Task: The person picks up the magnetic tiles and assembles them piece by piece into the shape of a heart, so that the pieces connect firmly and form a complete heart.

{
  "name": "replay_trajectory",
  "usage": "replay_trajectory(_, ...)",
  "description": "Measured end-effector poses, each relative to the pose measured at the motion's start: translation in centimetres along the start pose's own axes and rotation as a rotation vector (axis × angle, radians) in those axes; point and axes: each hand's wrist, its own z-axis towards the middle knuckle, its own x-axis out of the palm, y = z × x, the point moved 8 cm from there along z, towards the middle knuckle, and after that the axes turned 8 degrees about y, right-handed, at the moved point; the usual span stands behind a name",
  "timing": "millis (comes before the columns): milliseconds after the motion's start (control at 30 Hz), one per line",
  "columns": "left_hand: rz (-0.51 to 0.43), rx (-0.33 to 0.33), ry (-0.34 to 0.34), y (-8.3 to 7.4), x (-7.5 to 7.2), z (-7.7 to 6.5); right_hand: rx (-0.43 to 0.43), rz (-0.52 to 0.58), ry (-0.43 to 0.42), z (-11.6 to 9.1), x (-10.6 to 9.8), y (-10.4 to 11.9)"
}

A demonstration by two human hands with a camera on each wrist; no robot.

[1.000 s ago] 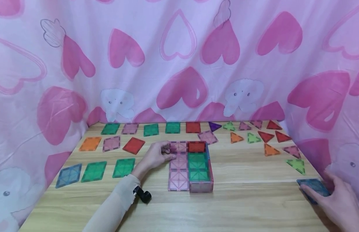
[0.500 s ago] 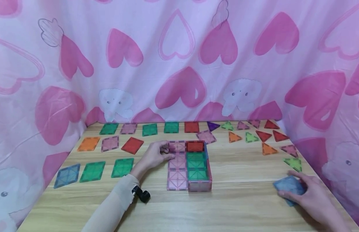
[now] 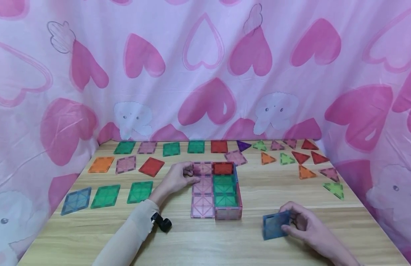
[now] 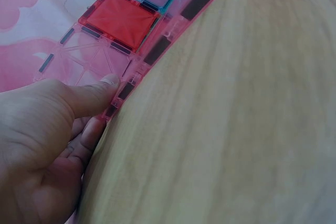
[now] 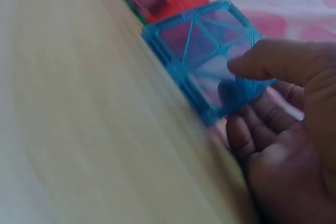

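A structure of see-through magnetic tiles stands mid-table: flat pink square tiles on the left, green square tiles walled in on the right. My left hand pinches the upright pink tile at its far left corner, thumb on the near face. Beside that tile stands an upright red tile. My right hand grips a blue square tile by its right edge, thumb on one face. The blue tile is tilted up, to the right of the structure and apart from it.
Loose square tiles, such as an orange one and a green one, lie to the left and along the back. Several triangle tiles lie at the back right. A pink heart-patterned curtain borders the table.
My right hand has brought the blue tile leftward from the table's right edge toward the structure, turning it from nearly flat to upright. The left hand has stayed in place.
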Motion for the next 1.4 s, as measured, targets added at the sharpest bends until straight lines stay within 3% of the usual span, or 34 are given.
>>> replay_trajectory(200, -0.004, 0.008, 0.004, 0.0, 0.1, 0.0, -0.085, -0.003, 0.038, 2.3, 3.3, 0.6)
replay_trajectory(367, -0.003, 0.004, -0.003, 0.0, 0.0, 0.0, -0.124, -0.096, 0.008, 4.3, 5.7, 1.3)
replay_trajectory(567, -0.009, -0.007, -0.007, 0.1, 0.0, -0.1, -0.142, -0.14, -0.089, 5.9, 7.0, 2.0)
replay_trajectory(800, -0.004, 0.005, -0.005, 0.2, 0.1, 0.0, -0.26, -0.131, -0.074, 6.5, 8.1, 3.0)
replay_trajectory(1200, -0.01, 0.014, -0.004, 0.2, -0.1, 0.1, -0.191, -0.202, -0.121, 7.0, 8.5, 3.5)
replay_trajectory(1400, 0.008, 0.026, -0.018, -0.2, 0.0, -0.1, -0.191, -0.182, -0.098, 7.0, 8.6, 3.4)
